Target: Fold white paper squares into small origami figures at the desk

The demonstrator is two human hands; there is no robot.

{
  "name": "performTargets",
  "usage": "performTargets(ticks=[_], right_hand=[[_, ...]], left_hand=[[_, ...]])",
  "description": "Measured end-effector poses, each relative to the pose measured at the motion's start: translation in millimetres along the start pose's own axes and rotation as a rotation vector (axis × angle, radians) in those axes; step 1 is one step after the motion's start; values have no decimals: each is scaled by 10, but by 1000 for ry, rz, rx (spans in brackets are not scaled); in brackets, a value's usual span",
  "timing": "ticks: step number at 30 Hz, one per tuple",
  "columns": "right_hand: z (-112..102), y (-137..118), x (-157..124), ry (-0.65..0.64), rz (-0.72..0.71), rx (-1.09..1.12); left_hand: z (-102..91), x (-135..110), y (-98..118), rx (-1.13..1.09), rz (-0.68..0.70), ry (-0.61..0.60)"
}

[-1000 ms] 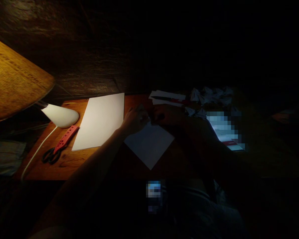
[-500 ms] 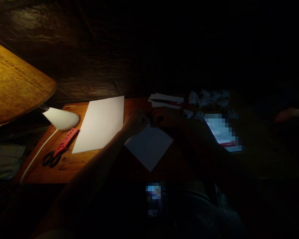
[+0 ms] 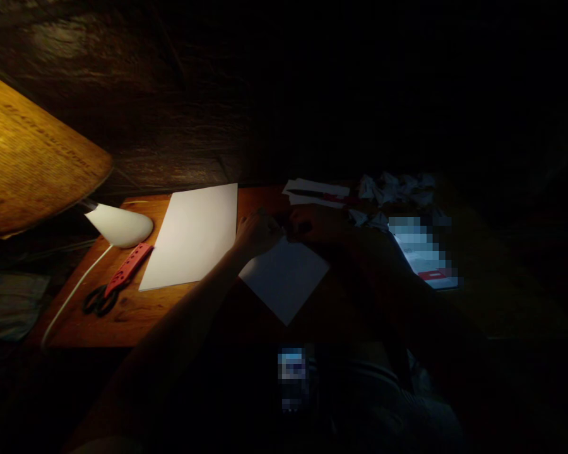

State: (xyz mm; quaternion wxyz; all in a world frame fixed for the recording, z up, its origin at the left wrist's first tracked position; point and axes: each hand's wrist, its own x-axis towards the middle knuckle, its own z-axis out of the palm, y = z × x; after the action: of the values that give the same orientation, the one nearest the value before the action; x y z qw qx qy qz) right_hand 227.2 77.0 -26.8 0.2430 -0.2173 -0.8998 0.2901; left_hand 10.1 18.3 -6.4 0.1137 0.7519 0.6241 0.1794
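A white square sheet of paper (image 3: pixel 286 280) lies on the wooden table with one corner pointing toward me. At its far corner my left hand (image 3: pixel 261 230) pinches the paper, fingers bent. Close beside it, my right hand (image 3: pixel 307 222) is closed on the same corner, dark and partly in shadow. The exact fold between the fingertips is too dim to make out. To the left of my left hand lies a stack of white paper (image 3: pixel 194 239). Beyond my right hand a dark-bladed knife with a red handle (image 3: pixel 334 197) rests on white paper pieces (image 3: pixel 319 186).
A lamp with a white base (image 3: pixel 123 227) and yellow shade (image 3: pixel 38 157) stands at the left. Near it are scissors in a red sheath (image 3: pixel 127 268). Several folded paper shapes (image 3: pixel 397 188) sit at the back right, behind a lit tablet (image 3: pixel 421 252). A phone (image 3: pixel 292 378) glows below the table edge.
Both hands stay at the paper's far corner with hardly any movement. The view has shifted slightly. Another person's hand at the far right is no longer visible.
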Motion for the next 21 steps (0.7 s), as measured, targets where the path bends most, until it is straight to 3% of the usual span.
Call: performTargets(ticks=[14, 21], right_hand=[[-18, -67, -44, 15, -23, -15], [21, -23, -30, 11, -50, -80]], left_hand=[[-32, -39, 83, -9, -46, -37], [35, 16, -97, -105, -2, -19]])
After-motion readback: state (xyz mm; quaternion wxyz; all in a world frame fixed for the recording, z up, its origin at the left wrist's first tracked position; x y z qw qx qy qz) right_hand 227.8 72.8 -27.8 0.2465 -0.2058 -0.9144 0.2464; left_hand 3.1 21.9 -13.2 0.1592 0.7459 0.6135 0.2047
